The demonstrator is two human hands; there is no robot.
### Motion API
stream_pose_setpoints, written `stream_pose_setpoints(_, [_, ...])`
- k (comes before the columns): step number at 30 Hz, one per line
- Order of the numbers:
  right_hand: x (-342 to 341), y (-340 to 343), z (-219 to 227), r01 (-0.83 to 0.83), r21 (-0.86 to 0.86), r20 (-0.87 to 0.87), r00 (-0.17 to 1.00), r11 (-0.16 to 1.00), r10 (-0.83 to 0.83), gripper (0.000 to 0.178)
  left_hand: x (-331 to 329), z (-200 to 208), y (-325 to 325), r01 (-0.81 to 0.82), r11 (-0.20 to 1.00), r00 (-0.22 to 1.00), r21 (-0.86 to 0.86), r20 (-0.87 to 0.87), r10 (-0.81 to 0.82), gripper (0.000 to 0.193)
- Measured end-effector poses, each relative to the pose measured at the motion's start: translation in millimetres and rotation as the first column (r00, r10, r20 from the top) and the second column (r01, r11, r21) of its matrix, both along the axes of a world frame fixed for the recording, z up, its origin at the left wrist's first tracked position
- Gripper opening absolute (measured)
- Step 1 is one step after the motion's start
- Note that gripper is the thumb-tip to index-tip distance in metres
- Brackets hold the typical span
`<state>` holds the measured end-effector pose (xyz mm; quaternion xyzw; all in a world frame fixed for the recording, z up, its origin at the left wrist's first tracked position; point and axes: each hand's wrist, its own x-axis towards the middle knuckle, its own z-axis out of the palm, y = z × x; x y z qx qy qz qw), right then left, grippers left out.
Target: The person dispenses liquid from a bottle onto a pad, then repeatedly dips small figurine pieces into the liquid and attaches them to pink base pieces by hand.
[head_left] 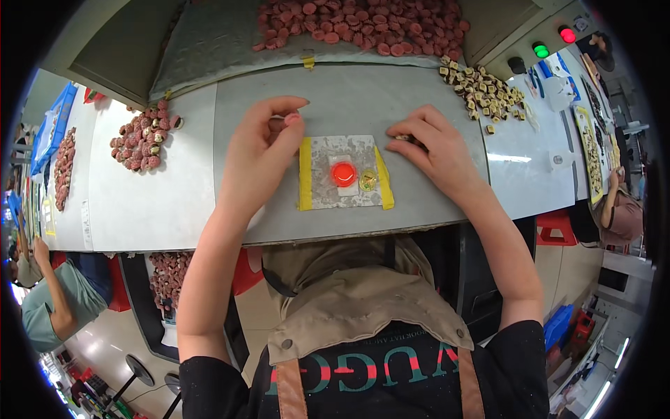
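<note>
Small pink piece (292,119) between left fingers (286,144)

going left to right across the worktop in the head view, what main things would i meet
long pile of reddish pieces, loose pile of round reddish-pink pieces, small pink piece in the left hand, bright red glowing disc, small round yellowish disc, small pale-and-dark piece in the right hand, scattered cream-and-brown cubes

single head-worn fisheye view, facing steeply down, close over the worktable (349,101)
</note>
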<state>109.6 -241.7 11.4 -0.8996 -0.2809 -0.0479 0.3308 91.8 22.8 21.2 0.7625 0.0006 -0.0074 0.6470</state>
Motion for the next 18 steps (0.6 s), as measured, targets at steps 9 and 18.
stream_pose_setpoints(9, [-8, 7, 23, 0.014, 0.026, -0.126, 0.992, 1.000, -0.011, 0.019, -60, 9, -5, -0.146, 0.814, 0.956, -0.563, -0.292, -0.031, 0.025])
stream_pose_setpoints(18, [-6, 14, 26, -0.064, -0.229, 0.028, 0.997, 0.971, 0.072, 0.016, -69, -8, -10, -0.098, 0.613, 0.948, -0.784, -0.260, -0.181, 0.029])
